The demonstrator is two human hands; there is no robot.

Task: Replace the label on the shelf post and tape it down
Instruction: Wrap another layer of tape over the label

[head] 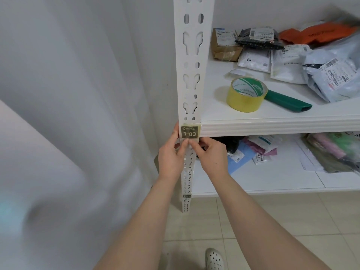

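Note:
A dark label (189, 132) reading 1-03 sits on the white slotted shelf post (191, 75), level with the shelf edge, under a piece of clear yellowish tape. My left hand (172, 154) wraps the post's left side, thumb pressing just below the label. My right hand (209, 155) presses thumb and fingertips against the tape's lower edge from the right. A yellow tape roll (245, 94) stands on the upper shelf beside a green cutter handle (286, 101).
Several mail parcels and bags (292, 59) are piled at the back of the upper white shelf (272, 125). More packets (321, 151) lie on the lower shelf. A white curtain (78, 114) hangs left of the post. Tiled floor and my shoe (214, 259) below.

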